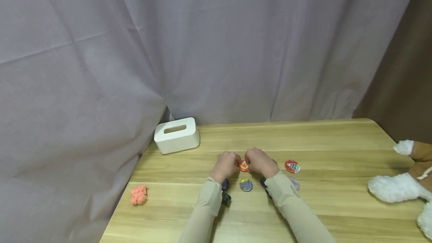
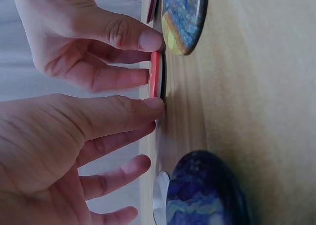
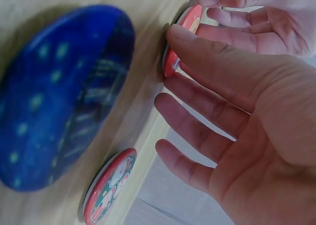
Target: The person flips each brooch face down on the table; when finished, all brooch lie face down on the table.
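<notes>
Both hands meet over a round red badge [image 1: 243,165] with a yellow centre, low at the table surface. In the left wrist view my left hand [image 2: 64,156] pinches one edge of the badge [image 2: 155,74] between thumb and forefinger, its other fingers spread. On the opposite edge, my right hand [image 3: 256,96] holds it with the thumb and forefinger. Just in front lies a blue-grey and yellow round badge [image 1: 246,185]. A dark blue badge [image 1: 225,185] sits beside the left wrist, and a blue starry badge [image 3: 74,101] fills much of the right wrist view.
To the right lie a red badge [image 1: 292,166] with a green tree and a pale purple badge [image 1: 295,183]. A white tissue box [image 1: 177,138] stands at the back left, a coral crocheted piece [image 1: 138,194] at the left edge. A white-and-brown plush toy [image 1: 393,187] occupies the right side.
</notes>
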Demonstrator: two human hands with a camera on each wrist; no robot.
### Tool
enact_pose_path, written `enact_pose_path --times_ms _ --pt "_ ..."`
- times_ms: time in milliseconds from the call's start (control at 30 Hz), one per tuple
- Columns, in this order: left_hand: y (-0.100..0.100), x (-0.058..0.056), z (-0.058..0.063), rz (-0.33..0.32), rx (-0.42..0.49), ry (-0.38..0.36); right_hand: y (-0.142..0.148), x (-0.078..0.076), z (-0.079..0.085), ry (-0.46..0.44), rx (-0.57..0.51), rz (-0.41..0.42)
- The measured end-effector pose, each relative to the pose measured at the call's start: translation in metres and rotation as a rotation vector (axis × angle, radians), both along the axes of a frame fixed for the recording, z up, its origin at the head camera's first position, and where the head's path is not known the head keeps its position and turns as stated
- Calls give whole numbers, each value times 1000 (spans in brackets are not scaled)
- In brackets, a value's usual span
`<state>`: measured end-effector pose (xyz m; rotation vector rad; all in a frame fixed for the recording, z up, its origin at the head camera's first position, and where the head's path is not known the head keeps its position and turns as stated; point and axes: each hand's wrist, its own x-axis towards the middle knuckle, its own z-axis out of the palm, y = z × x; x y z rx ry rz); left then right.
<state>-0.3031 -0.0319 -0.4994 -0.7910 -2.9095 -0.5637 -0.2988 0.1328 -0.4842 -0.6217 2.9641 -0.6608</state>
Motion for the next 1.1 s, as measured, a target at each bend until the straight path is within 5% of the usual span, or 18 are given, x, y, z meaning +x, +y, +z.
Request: enact_pose_path --times_ms 400,633,1100 --pt "0 1 -2 -40 14 44 1 1 -2 59 -10 63" --pt "-1 4 3 -4 -20 -16 2 1 -4 22 -9 93" --pt "0 2 3 -16 -32 -11 3 2 2 -28 -11 105"
